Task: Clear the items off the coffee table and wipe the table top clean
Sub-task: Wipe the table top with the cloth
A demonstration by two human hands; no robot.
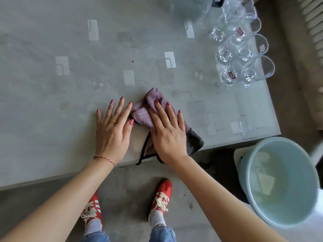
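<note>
A purple cloth (143,110) with a dark grey end lies crumpled on the glass coffee table (70,84) near its front edge. My right hand (167,135) presses flat on the cloth, fingers spread. Beside it, my left hand (113,130) rests flat on the bare glass, thumb touching the cloth's left edge. The cloth's dark end hangs slightly over the table edge. Several clear drinking glasses (243,49) stand grouped at the table's far right.
A pale blue bucket (244,180) with water stands on the floor to the right, below the table's corner. Water drops lie on the glass near the right corner (243,126). My feet in red shoes (161,194) are on the concrete floor.
</note>
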